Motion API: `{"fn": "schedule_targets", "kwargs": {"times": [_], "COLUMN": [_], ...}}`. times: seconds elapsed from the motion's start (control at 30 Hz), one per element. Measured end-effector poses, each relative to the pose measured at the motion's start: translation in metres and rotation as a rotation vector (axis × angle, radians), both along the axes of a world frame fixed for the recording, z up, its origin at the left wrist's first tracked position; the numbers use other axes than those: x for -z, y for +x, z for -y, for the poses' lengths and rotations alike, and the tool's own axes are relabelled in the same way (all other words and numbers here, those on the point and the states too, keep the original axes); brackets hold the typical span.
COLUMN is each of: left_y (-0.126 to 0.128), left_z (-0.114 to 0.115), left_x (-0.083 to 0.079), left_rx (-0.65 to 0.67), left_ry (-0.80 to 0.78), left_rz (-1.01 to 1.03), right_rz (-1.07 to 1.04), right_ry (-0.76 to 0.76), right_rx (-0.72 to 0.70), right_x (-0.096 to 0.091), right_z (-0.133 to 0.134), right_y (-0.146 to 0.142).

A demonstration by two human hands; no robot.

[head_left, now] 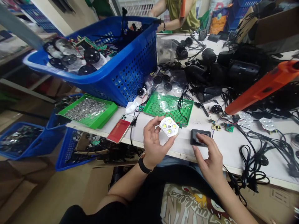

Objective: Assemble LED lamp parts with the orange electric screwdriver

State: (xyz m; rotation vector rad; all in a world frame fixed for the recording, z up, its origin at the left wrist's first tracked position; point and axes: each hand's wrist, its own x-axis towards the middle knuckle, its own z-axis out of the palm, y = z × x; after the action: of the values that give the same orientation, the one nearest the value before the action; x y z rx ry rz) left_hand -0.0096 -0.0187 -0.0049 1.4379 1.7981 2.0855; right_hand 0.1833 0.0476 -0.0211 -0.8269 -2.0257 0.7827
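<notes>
My left hand (pixel 155 141) grips a white LED module (pixel 169 126) by its edges, between thumb and fingers. Several yellow LEDs on its face point up toward me. Thin red wires run behind it to a small green circuit board, mostly hidden. On the table to the right lies a black square block (pixel 193 137) with a recessed top. Over its near right side hovers my right hand (pixel 210 155), thumb and fingers apart. The fingertips overlap the block; whether they touch it I cannot tell. A green perforated tray (pixel 149 109) with clear round lenses sits just beyond my left hand.
A large blue basket (pixel 135 65) of parts stands at the left back. Near it are a green tray (pixel 112 110) of small metal pieces and a red phone (pixel 119 129). An orange post (pixel 261 88) slants at right, among black cables (pixel 247 165). Across the table is a person (pixel 184 15).
</notes>
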Motion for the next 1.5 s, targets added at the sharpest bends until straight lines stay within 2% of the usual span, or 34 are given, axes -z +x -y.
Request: {"fn": "schedule_targets", "kwargs": {"times": [0.17,0.27,0.4,0.5,0.57,0.6,0.7,0.77,0.83,0.9,1.0,1.2,1.4,1.5], "left_y": [0.017,0.025,0.04,0.051,0.055,0.055,0.055,0.054,0.053,0.053,0.054,0.052,0.047,0.047], "left_z": [0.001,0.001,0.002,0.003,0.002,0.0,-0.008,-0.016,-0.023,-0.027,-0.028,-0.029,-0.029,-0.029], "left_x": [0.013,0.017,0.019,0.022,0.024,0.025,0.024,0.022,0.022,0.025,0.03,0.036,0.034,0.031], "left_rx": [0.041,0.092,0.226,0.275,0.298,0.312,0.301,0.274,0.287,0.316,0.296,0.221,0.248,0.196], "left_ry": [-0.028,-0.05,-0.11,-0.179,-0.232,-0.26,-0.36,-0.409,-0.436,-0.467,-0.502,-0.516,-0.403,-0.383], "left_rz": [-0.02,0.007,0.09,0.116,0.112,0.092,-0.078,-0.244,-0.367,-0.443,-0.548,-0.666,-0.741,-0.715], "right_rz": [-0.011,-0.019,-0.047,-0.083,-0.097,-0.106,-0.19,-0.26,-0.259,-0.17,-0.02,0.051,0.185,0.2], "right_ry": [0.091,0.132,0.262,0.324,0.215,0.098,-0.413,-0.687,-0.785,-0.751,-0.622,-0.497,-0.315,-0.256], "right_rx": [-0.076,-0.069,0.014,-0.01,0.001,0.034,0.135,0.148,0.158,0.189,0.224,0.272,0.261,0.281], "right_x": [-0.002,0.0,0.008,0.012,0.011,0.011,0.01,0.01,0.011,0.01,0.008,0.01,0.012,0.006], "right_z": [0.01,0.011,0.007,0.003,0.0,-0.003,-0.015,-0.026,-0.036,-0.042,-0.046,-0.047,-0.053,-0.055], "right_y": [-0.011,-0.013,-0.004,0.008,0.014,0.017,0.02,0.021,0.023,0.025,0.026,0.022,0.022,0.024]}}
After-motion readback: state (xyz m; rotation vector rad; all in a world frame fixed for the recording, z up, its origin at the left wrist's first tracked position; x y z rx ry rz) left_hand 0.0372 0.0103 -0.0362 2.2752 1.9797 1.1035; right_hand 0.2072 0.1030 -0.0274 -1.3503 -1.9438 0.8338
